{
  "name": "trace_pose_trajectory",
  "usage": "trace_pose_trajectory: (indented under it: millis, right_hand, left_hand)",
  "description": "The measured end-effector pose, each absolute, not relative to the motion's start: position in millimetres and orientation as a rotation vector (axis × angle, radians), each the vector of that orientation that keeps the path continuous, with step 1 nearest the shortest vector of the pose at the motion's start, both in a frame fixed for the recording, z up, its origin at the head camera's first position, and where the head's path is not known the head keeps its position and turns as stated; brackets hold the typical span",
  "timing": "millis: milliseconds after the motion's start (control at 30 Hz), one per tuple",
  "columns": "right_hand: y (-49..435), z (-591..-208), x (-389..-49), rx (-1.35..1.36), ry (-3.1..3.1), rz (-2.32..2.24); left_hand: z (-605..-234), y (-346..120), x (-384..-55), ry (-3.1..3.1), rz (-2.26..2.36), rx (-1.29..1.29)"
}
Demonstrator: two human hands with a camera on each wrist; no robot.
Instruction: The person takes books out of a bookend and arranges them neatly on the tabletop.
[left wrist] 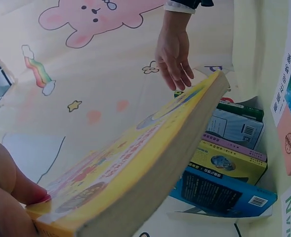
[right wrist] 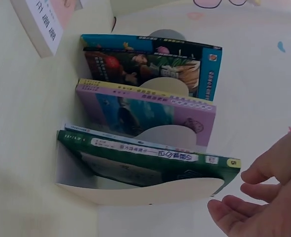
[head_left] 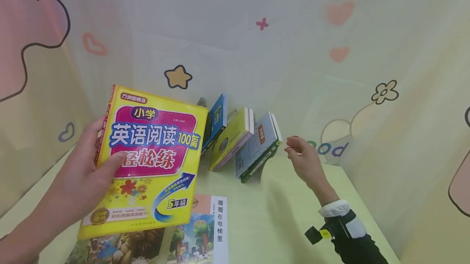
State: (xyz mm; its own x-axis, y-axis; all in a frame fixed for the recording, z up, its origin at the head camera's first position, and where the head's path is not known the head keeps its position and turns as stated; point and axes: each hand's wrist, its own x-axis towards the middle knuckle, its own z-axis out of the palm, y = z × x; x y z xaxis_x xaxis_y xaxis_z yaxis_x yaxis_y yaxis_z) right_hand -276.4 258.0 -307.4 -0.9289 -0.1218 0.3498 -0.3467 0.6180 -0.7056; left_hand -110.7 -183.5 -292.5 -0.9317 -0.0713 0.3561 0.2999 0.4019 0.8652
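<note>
My left hand [head_left: 88, 170] grips a yellow workbook [head_left: 158, 190] by its spine side, thumb across the magenta front cover. In the left wrist view the same book is seen edge-on, its page block toward the camera. My right hand [head_left: 304, 162] holds nothing and hovers just right of the book rack, fingers loosely bent. Seen from the right wrist, its fingertips are close to the corner of a dark green book [right wrist: 160, 153]. That book leans in the white rack [right wrist: 135, 192] with a purple book [right wrist: 150, 116] and a blue book [right wrist: 212, 74] in other slots.
Below the held workbook, several books lie on the pale green table [head_left: 293, 223], among them a picture book with a white spine strip [head_left: 219, 231]. Behind the rack hangs a patterned curtain [head_left: 227, 43] with stars and hearts.
</note>
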Motion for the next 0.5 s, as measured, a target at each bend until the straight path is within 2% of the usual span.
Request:
trace_pose_trajectory:
  millis: [333, 500]
  right_hand:
    - [255.2, -327.5, -302.4, 0.466, -2.655, 1.180]
    - [250.9, -330.1, -307.2, 0.464, -2.668, 1.221]
  left_hand:
    - [-294.4, -217.9, -119.5, -2.279, -1.810, -0.168]
    - [-301.1, -230.9, -124.6, -2.308, -1.894, -0.070]
